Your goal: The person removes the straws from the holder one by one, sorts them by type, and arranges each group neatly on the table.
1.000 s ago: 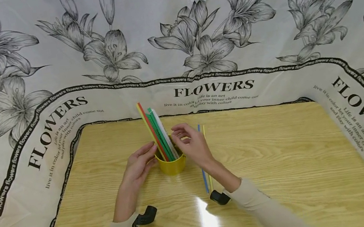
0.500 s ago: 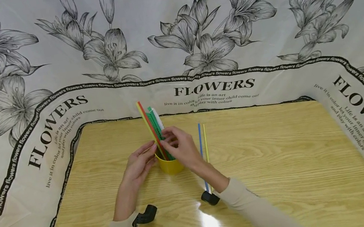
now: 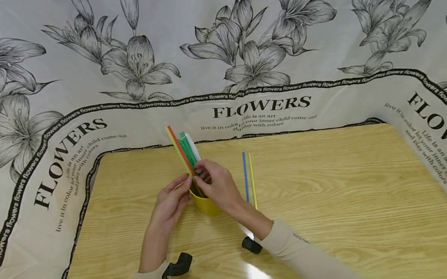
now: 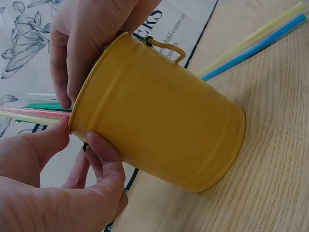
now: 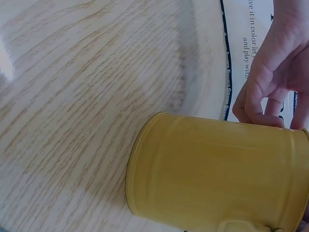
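A yellow metal bucket [image 3: 206, 206] stands on the table, with a red straw [image 3: 177, 144], a pale yellow straw [image 3: 175, 142], green straws [image 3: 187, 149] and a white straw [image 3: 193, 147] leaning out of it. My left hand [image 3: 168, 205] grips the bucket's left side near the rim, thumb at the edge and fingers against the wall. At the mouth, my right hand [image 3: 220, 187] has its fingers curled beside the straws, thumb next to the red one. Whether they pinch a straw, I cannot tell. A bucket ear [image 4: 174, 50] shows on the far side in the left wrist view.
A blue straw [image 3: 246, 175] and a yellow straw [image 3: 252, 179] lie side by side on the wooden table [image 3: 348, 197], partly behind my right forearm. Cloth [image 3: 265, 122] with printed flowers surrounds the table's back and sides. Black wrist cameras [image 3: 178, 267] sit at both cuffs.
My right hand has moved left from the bucket's right rim to the straws, its thumb now by the red one. My left hand and the bucket have stayed put.
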Tool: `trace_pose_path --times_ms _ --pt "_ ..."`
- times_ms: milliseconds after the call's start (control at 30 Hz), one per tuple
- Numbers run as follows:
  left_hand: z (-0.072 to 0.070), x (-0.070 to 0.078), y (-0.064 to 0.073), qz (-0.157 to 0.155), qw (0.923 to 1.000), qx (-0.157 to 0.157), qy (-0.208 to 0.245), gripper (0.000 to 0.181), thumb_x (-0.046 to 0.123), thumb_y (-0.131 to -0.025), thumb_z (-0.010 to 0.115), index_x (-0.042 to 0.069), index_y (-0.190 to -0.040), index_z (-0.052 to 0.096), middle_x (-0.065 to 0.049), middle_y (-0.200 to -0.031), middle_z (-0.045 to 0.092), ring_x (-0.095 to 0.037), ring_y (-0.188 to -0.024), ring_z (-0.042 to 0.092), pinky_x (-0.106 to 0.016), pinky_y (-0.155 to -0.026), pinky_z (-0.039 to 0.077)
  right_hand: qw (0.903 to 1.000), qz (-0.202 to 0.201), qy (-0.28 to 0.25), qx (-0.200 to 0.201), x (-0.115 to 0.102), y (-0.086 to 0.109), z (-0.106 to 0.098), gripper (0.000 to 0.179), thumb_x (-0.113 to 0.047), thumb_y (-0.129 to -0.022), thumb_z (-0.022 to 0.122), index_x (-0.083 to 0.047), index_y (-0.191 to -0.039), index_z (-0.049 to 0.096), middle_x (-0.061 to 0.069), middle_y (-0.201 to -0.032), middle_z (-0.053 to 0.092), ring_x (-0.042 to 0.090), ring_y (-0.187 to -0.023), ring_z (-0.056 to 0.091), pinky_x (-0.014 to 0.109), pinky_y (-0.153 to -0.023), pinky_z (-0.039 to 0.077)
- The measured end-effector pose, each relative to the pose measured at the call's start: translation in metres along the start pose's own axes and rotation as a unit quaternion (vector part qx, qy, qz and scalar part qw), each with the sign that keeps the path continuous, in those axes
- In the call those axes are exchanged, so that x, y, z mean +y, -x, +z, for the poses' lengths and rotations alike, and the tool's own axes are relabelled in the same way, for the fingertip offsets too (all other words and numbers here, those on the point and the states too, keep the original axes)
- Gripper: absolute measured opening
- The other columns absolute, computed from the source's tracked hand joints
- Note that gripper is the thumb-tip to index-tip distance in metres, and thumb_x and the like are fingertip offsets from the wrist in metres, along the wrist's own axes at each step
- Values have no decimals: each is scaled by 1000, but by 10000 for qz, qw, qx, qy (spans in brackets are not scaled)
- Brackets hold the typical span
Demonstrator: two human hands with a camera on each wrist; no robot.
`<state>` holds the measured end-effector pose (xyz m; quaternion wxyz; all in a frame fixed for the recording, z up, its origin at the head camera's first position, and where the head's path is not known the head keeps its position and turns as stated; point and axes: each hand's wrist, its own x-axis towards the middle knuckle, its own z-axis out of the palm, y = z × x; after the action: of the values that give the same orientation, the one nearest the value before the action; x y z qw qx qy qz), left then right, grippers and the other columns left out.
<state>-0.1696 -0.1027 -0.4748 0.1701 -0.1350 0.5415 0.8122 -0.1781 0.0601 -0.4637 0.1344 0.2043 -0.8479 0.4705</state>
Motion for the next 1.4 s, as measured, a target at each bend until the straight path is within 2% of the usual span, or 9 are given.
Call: trace_pose_path --times_ms 267,500,767,867,1100,1267,1400 --pt "-2 -1 0 30 10000 4 32 46 12 -105 62 -1 -147 51 -3 -123 61 -10 -98 60 -21 -82 51 9996 35 264 124 -1 0 4 19 1 -93 72 4 -110 67 13 -95 71 21 -81 70 23 -70 58" --pt "-2 -1 1 32 10000 -9 -28 47 13 -105 62 -1 -148 50 -4 -126 59 -10 -98 60 -21 -81 51 9998 100 98 156 -3 1 1 20 4 -91 70 4 -111 66 13 -95 70 21 -80 70 21 -69 57" --pt "-3 -2 -1 46 9999 59 -113 46 13 -105 63 -1 -147 52 -2 -119 64 -10 -97 59 -21 -82 51 9973 166 -628 343 0 3 -9 19 6 -92 67 5 -111 67 15 -98 68 26 -86 70 23 -72 59" --pt "-3 -2 -2 57 9999 60 -139 47 14 -104 63 -1 -147 52 -1 -117 65 -10 -97 59 -21 -82 51 9952 324 -822 415 1 3 -15 18 4 -93 68 4 -111 67 15 -100 69 27 -88 70 25 -73 60" --pt "-2 -2 -3 63 9998 54 -155 47 13 -104 64 -2 -146 52 0 -113 66 -9 -95 59 -21 -82 52 9866 806 -1253 667 -1 0 -32 20 1 -94 70 5 -113 68 16 -100 71 29 -89 72 30 -75 61" --pt "-1 -2 -2 56 9999 61 -104 46 11 -104 63 -2 -146 52 1 -109 65 -9 -93 59 -21 -80 52 9816 864 -1419 937 1 -1 -43 18 0 -94 71 2 -112 69 17 -100 71 31 -89 72 29 -74 61" --pt "-1 -1 -2 50 9999 52 -111 46 12 -104 63 -1 -147 52 0 -111 65 -10 -94 58 -21 -81 52 9734 984 -1768 1073 5 -4 -53 20 2 -94 72 4 -114 68 20 -103 70 29 -88 71 29 -73 61"
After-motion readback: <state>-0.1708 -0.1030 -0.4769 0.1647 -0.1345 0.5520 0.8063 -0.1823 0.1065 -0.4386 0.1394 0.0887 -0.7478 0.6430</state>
